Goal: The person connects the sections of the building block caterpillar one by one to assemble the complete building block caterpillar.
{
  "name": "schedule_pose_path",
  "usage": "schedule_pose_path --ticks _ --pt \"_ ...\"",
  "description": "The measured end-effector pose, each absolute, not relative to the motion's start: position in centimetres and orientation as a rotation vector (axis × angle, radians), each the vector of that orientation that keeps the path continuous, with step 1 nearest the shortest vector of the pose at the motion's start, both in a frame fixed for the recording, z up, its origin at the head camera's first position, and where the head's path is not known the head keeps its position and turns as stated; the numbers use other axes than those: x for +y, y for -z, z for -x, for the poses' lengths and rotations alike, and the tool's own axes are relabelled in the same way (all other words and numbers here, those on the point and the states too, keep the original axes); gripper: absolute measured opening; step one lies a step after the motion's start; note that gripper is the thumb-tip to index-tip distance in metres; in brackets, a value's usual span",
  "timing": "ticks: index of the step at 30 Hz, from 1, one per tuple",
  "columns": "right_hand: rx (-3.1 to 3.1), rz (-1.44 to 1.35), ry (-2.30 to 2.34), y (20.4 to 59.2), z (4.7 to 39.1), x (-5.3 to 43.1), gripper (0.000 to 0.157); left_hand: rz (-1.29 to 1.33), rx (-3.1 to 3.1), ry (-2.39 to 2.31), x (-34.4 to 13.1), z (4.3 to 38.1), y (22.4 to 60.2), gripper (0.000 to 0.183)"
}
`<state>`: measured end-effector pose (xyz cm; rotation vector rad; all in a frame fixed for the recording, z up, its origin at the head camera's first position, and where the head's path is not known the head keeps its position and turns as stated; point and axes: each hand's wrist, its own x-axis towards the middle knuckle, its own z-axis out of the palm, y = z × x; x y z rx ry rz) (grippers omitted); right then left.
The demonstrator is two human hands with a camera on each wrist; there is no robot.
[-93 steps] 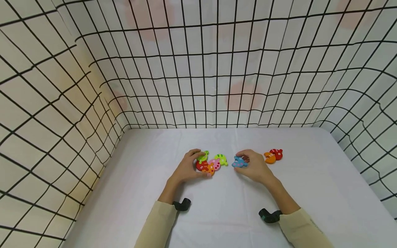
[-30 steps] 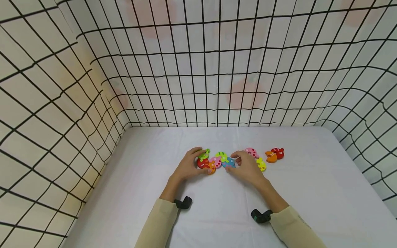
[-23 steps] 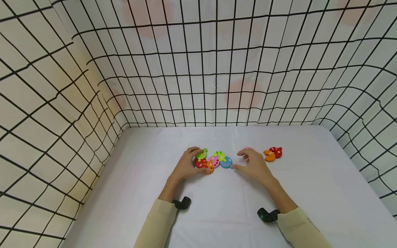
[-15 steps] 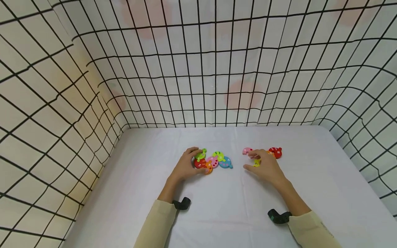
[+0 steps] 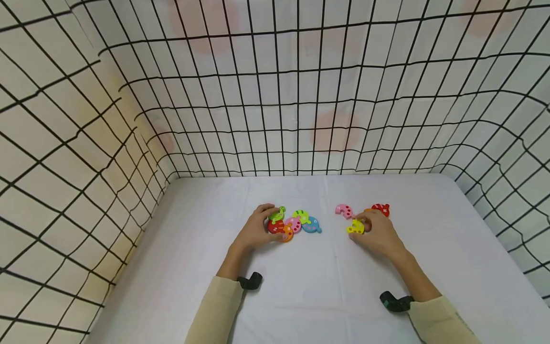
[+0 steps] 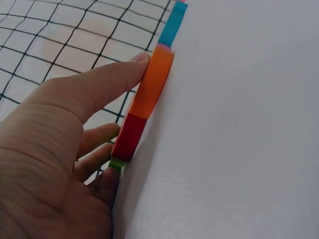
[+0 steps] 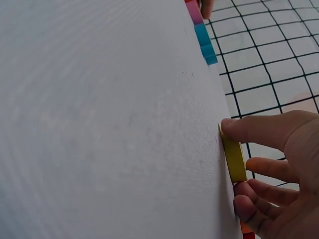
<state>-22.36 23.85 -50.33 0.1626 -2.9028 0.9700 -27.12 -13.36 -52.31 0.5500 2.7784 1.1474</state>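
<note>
My left hand [image 5: 252,230] grips the near end of a joined row of number puzzle pieces, its thumb on the orange piece [image 6: 153,84] and its fingers around the green head piece [image 5: 277,215]. Between these sits the red piece [image 6: 130,137] marked 2. Rightward the row runs through a pink piece [image 5: 294,224], a striped green piece [image 5: 301,216] and a blue piece [image 5: 311,224] at its end. Apart from the row, my right hand [image 5: 380,234] pinches a yellow spotted puzzle piece [image 5: 354,227] between thumb and fingers, close over the cloth.
A loose pink piece [image 5: 343,209] lies just beyond the yellow one. Behind my right hand are a red striped piece [image 5: 381,209] and a mostly hidden orange piece. White cloth [image 5: 301,296] covers the table, and black grid netting [image 5: 296,102] surrounds it.
My right hand set the blue piece against the striped green one, let go, moved right and took hold of the yellow piece. My left hand stays on the row.
</note>
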Motion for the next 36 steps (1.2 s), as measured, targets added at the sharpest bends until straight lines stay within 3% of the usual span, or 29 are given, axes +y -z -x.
schedule_pose_path --ticks 36 --pt "-2.865 -0.232 -1.131 49.6 22.6 21.3 0.056 -0.509 2.801 -1.188 -13.2 26.9 52.4 0.079"
